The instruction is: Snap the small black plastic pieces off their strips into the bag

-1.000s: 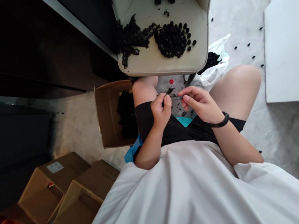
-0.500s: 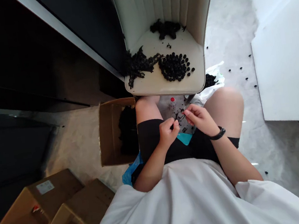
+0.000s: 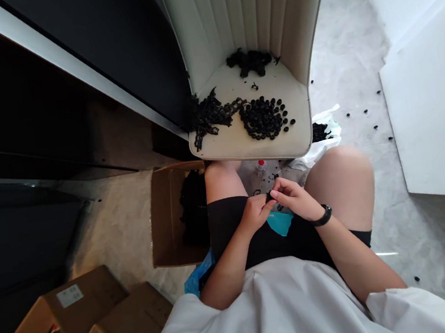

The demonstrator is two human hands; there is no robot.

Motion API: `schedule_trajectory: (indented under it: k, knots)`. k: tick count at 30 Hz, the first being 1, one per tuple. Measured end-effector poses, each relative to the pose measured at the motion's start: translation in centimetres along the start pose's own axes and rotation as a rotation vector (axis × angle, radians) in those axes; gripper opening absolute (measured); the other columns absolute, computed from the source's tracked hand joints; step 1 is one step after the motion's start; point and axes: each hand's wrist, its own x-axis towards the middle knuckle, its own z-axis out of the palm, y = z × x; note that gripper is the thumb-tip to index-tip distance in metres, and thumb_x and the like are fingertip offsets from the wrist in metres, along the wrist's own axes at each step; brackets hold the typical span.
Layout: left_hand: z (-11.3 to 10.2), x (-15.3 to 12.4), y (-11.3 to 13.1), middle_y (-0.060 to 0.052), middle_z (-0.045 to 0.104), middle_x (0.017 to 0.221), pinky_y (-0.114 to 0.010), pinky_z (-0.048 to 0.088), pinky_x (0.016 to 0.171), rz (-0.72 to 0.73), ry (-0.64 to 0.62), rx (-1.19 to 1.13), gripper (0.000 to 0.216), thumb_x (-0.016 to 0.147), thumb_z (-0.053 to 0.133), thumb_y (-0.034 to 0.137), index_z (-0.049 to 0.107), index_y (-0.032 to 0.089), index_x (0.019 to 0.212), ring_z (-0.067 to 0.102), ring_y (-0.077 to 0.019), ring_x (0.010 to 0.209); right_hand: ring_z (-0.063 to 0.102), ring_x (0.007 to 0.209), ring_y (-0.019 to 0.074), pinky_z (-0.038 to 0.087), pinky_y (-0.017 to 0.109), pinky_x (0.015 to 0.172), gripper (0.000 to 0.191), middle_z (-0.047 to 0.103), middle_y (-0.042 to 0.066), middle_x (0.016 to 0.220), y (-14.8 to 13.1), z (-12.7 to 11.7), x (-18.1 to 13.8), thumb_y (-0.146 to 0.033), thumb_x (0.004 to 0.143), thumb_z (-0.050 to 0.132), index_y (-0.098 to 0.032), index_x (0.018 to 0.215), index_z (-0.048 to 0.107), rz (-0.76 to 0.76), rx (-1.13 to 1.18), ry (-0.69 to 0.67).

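My left hand and my right hand meet above my lap. Pinched between their fingertips is a small black piece, mostly covered by the fingers, its exact kind unclear. Both hands are closed and touch it. Beyond them, on the pale chair seat, lies a pile of small round black parts with hollow-looking middles. To its left is a tangled heap of black scraps. A darker black clump rests by the backrest.
A cardboard box holding black material stands left of my knee. A white plastic bag with black pieces is beside the chair. Below sits a red-capped bottle. Loose black bits lie on the floor. More cartons stand at lower left.
My hands have come together, the right moving in to the left hand's fingertips. Thin dark strands that showed between the hands are out of sight. The whole view has shifted slightly.
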Motion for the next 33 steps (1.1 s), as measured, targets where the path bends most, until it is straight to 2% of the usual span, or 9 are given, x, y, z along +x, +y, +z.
schedule_trajectory:
  k: [3, 8, 10, 13, 15, 19, 23, 29, 33]
  knots:
    - [-0.6, -0.4, 0.9, 0.000, 0.046, 0.060, -0.031, 0.030, 0.063, 0.069, -0.070, 0.022, 0.070, 0.111, 0.042, 0.070, 0.043, 0.021, 0.061, 0.044, -0.0136, 0.060, 0.038, 0.062, 0.0130, 0.032, 0.028, 0.057, 0.048, 0.047, -0.005, 0.072, -0.4, -1.4, -0.3, -0.067, 0.102, 0.070, -0.024, 0.091, 0.054, 0.003, 0.017, -0.029]
    - [-0.3, -3.8, 2.0, 0.001, 0.038, 0.058, -0.033, 0.026, 0.061, 0.120, -0.132, 0.012, 0.068, 0.111, 0.043, 0.065, 0.034, 0.023, 0.059, 0.038, -0.0133, 0.058, 0.043, 0.064, 0.0154, 0.036, 0.030, 0.060, 0.037, 0.049, -0.004, 0.077, -0.6, -4.3, -0.2, -0.059, 0.108, 0.064, -0.027, 0.096, 0.050, -0.233, 0.066, 0.450]
    - [0.3, -5.5, 2.1, 0.000, 0.044, 0.059, -0.033, 0.030, 0.062, 0.071, -0.097, 0.009, 0.070, 0.111, 0.039, 0.070, 0.039, 0.022, 0.060, 0.042, -0.0139, 0.059, 0.051, 0.069, 0.0178, 0.044, 0.032, 0.064, 0.033, 0.053, -0.003, 0.081, -0.7, -4.2, 0.0, -0.058, 0.106, 0.066, -0.029, 0.103, 0.052, -0.311, 0.088, 0.513]
    - [0.9, -7.2, 2.4, -0.005, 0.057, 0.067, -0.032, 0.039, 0.067, 0.034, -0.064, -0.040, 0.073, 0.109, 0.037, 0.078, 0.052, 0.020, 0.067, 0.054, -0.0167, 0.065, 0.058, 0.077, 0.0202, 0.050, 0.034, 0.070, 0.037, 0.060, 0.000, 0.088, -0.6, -2.5, 0.4, -0.060, 0.100, 0.073, -0.028, 0.115, 0.060, -0.343, -0.016, 0.427]
    - [1.0, -7.8, 3.1, -0.009, 0.068, 0.082, -0.034, 0.047, 0.075, 0.041, -0.046, -0.090, 0.069, 0.109, 0.039, 0.076, 0.065, 0.018, 0.083, 0.063, -0.0203, 0.077, 0.060, 0.081, 0.0208, 0.052, 0.036, 0.073, 0.044, 0.065, 0.003, 0.094, -0.2, -1.0, 0.7, -0.061, 0.096, 0.076, -0.025, 0.119, 0.065, -0.341, -0.095, 0.357]
    - [0.8, -8.6, 4.5, -0.014, 0.076, 0.121, -0.040, 0.056, 0.101, -0.010, -0.032, -0.125, 0.042, 0.109, 0.052, 0.049, 0.070, 0.018, 0.132, 0.072, -0.0270, 0.108, 0.065, 0.082, 0.0238, 0.055, 0.040, 0.077, 0.049, 0.071, 0.007, 0.093, 0.7, 0.9, 1.5, -0.067, 0.094, 0.072, -0.022, 0.111, 0.070, -0.290, -0.190, 0.281]
    - [1.2, -8.9, 4.7, -0.016, 0.068, 0.152, -0.048, 0.052, 0.123, -0.074, 0.011, -0.099, 0.057, 0.098, 0.055, 0.021, 0.059, 0.019, 0.154, 0.068, -0.0294, 0.133, 0.063, 0.073, 0.0240, 0.054, 0.040, 0.073, 0.047, 0.067, 0.005, 0.076, 1.1, 1.0, 2.0, -0.070, 0.095, 0.066, -0.023, 0.096, 0.067, -0.271, -0.278, 0.252]
    - [1.0, -8.5, 4.6, -0.014, 0.081, 0.125, -0.051, 0.053, 0.124, -0.096, 0.015, -0.159, 0.074, 0.100, 0.063, 0.023, 0.041, 0.018, 0.171, 0.076, -0.0255, 0.122, 0.065, 0.086, 0.0230, 0.056, 0.040, 0.084, 0.033, 0.075, 0.010, 0.101, 1.5, 0.3, 1.4, -0.049, 0.095, 0.066, -0.019, 0.105, 0.077, -0.323, -0.378, 0.294]
    - [0.2, -8.2, 4.5, -0.018, 0.083, 0.128, -0.052, 0.061, 0.115, -0.224, -0.064, -0.451, 0.074, 0.089, 0.086, 0.046, 0.063, 0.018, 0.153, 0.082, -0.0294, 0.115, 0.069, 0.089, 0.0233, 0.058, 0.041, 0.087, 0.029, 0.077, 0.012, 0.105, 1.7, -0.6, 0.9, -0.037, 0.093, 0.065, -0.017, 0.109, 0.078, -0.316, -0.442, 0.328]
